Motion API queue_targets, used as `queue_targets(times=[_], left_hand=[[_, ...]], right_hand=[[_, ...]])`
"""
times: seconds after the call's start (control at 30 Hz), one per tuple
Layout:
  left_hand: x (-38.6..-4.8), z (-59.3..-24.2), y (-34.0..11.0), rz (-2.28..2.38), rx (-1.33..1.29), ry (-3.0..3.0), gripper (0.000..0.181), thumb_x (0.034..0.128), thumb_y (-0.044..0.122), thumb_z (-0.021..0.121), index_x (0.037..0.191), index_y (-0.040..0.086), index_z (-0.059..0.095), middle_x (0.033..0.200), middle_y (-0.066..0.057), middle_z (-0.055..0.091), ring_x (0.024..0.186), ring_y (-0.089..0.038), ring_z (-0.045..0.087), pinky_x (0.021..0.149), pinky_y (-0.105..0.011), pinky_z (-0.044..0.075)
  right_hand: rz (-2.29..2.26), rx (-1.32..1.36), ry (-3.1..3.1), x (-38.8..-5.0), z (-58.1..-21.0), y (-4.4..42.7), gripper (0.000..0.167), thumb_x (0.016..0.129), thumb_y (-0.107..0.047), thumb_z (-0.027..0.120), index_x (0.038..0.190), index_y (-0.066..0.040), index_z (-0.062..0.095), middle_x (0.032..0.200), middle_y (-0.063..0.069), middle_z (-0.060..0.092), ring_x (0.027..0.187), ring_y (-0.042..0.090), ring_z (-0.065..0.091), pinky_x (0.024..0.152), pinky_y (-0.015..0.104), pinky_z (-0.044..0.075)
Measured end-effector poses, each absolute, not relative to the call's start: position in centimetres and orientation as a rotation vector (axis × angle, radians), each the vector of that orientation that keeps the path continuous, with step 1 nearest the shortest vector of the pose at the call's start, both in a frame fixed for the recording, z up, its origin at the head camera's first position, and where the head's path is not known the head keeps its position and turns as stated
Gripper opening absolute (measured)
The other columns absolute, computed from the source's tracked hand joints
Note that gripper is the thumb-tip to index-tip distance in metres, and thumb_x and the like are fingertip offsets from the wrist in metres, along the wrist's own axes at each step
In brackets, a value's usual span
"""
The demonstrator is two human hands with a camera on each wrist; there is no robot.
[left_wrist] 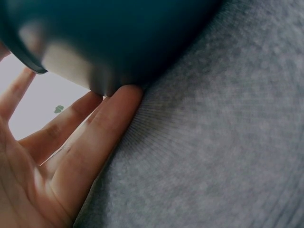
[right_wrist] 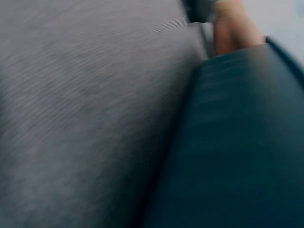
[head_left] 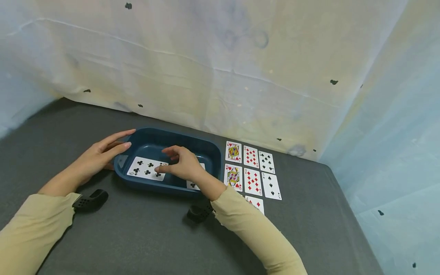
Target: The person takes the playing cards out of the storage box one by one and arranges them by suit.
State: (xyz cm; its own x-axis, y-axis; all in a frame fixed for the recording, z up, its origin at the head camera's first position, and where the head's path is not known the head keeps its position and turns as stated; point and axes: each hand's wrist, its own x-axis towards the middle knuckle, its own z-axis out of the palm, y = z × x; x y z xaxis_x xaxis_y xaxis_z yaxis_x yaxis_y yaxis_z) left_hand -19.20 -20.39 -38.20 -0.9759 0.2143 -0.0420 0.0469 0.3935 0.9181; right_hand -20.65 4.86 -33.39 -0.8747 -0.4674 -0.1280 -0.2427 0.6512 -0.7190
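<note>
At the left end of a dark blue plastic tub [head_left: 206, 143], my left hand [head_left: 99, 154] rests against the rim and outer wall. In the left wrist view its fairly straight fingers [left_wrist: 102, 137] touch the tub's outside. Over the tub's inside is my right hand [head_left: 183, 164], thumb and index finger apart. Its thumb tip overlaps a six of clubs [head_left: 144, 168]; whether it touches the card I cannot tell. Another black-suited card [head_left: 192, 185] lies in the tub, partly hidden by the right hand and forearm.
Right of the tub, face-up playing cards lie in rows, among them a jack of hearts [head_left: 233, 152], a queen of hearts [head_left: 233, 176] and a three of spades [head_left: 271, 186]. The right sleeve covers part of a diamond card [head_left: 256, 203]. A curtain [head_left: 206, 68] hangs behind the grey table [head_left: 144, 236].
</note>
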Motion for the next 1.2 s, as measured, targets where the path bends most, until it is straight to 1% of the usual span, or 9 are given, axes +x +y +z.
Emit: queue_targets(times=[0.23, 0.37, 0.5, 0.67, 0.83, 0.93, 1.07, 1.13, 1.2], left_hand=[[-19.4, -38.1, -20.5, 1.616, 0.243, 2.494, 0.060, 0.1009, 0.046, 0.042, 0.154, 0.036, 0.014, 0.155, -0.027, 0.017, 0.131, -0.054, 0.030, 0.082, -0.061, 0.050], [-19.3, -38.2, -20.5, 1.631, 0.238, 2.489, 0.060, 0.1008, 0.046, 0.042, 0.153, 0.038, 0.014, 0.156, -0.026, 0.017, 0.131, -0.053, 0.030, 0.082, -0.061, 0.050], [-19.3, -38.2, -20.5, 1.640, 0.250, 2.488, 0.059, 0.1012, 0.045, 0.042, 0.153, 0.037, 0.015, 0.156, -0.025, 0.017, 0.132, -0.054, 0.029, 0.082, -0.062, 0.049], [-19.2, -38.2, -20.5, 1.651, 0.260, 2.481, 0.059, 0.1013, 0.044, 0.042, 0.153, 0.036, 0.016, 0.156, -0.025, 0.018, 0.132, -0.054, 0.029, 0.082, -0.061, 0.050], [-19.3, -38.2, -20.4, 1.653, 0.256, 2.480, 0.059, 0.1011, 0.044, 0.043, 0.153, 0.036, 0.016, 0.155, -0.026, 0.019, 0.132, -0.053, 0.029, 0.081, -0.060, 0.051], [-19.3, -38.2, -20.4, 1.658, 0.259, 2.481, 0.059, 0.1010, 0.044, 0.043, 0.153, 0.037, 0.016, 0.155, -0.026, 0.020, 0.131, -0.052, 0.030, 0.080, -0.058, 0.052], [-19.3, -38.1, -20.4, 1.652, 0.257, 2.486, 0.058, 0.1008, 0.045, 0.043, 0.153, 0.039, 0.017, 0.155, -0.024, 0.021, 0.132, -0.049, 0.031, 0.081, -0.057, 0.052], [-19.2, -38.1, -20.4, 1.652, 0.252, 2.484, 0.057, 0.1008, 0.045, 0.043, 0.152, 0.041, 0.018, 0.155, -0.023, 0.022, 0.132, -0.046, 0.032, 0.081, -0.055, 0.052], [-19.2, -38.1, -20.4, 1.650, 0.259, 2.487, 0.058, 0.1010, 0.044, 0.043, 0.152, 0.039, 0.017, 0.155, -0.023, 0.021, 0.132, -0.047, 0.032, 0.081, -0.055, 0.052]], right_hand=[[-0.868, -0.686, 2.603, -20.7, -34.0, 4.5, 0.061, 0.077, -0.028, 0.082, 0.131, -0.013, 0.057, 0.128, 0.002, 0.059, 0.115, 0.015, 0.054, 0.094, 0.022, 0.045], [-0.671, -0.791, 2.684, -20.7, -34.2, 4.2, 0.065, 0.075, -0.030, 0.083, 0.132, -0.012, 0.056, 0.124, 0.003, 0.058, 0.113, 0.015, 0.053, 0.099, 0.022, 0.041], [-0.508, -0.883, 2.740, -20.6, -34.1, 4.1, 0.065, 0.076, -0.031, 0.082, 0.132, -0.011, 0.056, 0.116, 0.002, 0.060, 0.106, 0.013, 0.054, 0.102, 0.023, 0.037], [-0.473, -0.779, 2.748, -20.4, -34.0, 4.0, 0.061, 0.077, -0.033, 0.082, 0.129, -0.014, 0.058, 0.111, 0.002, 0.061, 0.101, 0.013, 0.051, 0.090, 0.021, 0.041], [-0.539, -0.639, 2.742, -20.3, -33.9, 4.1, 0.059, 0.075, -0.032, 0.083, 0.126, -0.011, 0.060, 0.111, 0.002, 0.057, 0.098, 0.011, 0.046, 0.081, 0.019, 0.042], [-0.632, -0.628, 2.753, -20.2, -33.7, 4.3, 0.048, 0.080, -0.026, 0.079, 0.121, -0.008, 0.062, 0.109, 0.004, 0.057, 0.094, 0.011, 0.047, 0.077, 0.020, 0.042], [-0.789, -0.623, 2.750, -20.2, -33.5, 4.7, 0.028, 0.090, -0.017, 0.067, 0.116, -0.007, 0.065, 0.101, 0.005, 0.062, 0.082, 0.010, 0.051, 0.069, 0.020, 0.042], [-0.872, -0.598, 2.737, -20.1, -33.4, 4.9, 0.026, 0.093, -0.015, 0.063, 0.117, -0.007, 0.065, 0.100, 0.005, 0.065, 0.077, 0.009, 0.052, 0.064, 0.020, 0.041], [-0.964, -0.562, 2.725, -20.1, -33.3, 5.1, 0.028, 0.093, -0.013, 0.062, 0.121, -0.009, 0.063, 0.105, 0.006, 0.068, 0.079, 0.009, 0.057, 0.064, 0.019, 0.043]])
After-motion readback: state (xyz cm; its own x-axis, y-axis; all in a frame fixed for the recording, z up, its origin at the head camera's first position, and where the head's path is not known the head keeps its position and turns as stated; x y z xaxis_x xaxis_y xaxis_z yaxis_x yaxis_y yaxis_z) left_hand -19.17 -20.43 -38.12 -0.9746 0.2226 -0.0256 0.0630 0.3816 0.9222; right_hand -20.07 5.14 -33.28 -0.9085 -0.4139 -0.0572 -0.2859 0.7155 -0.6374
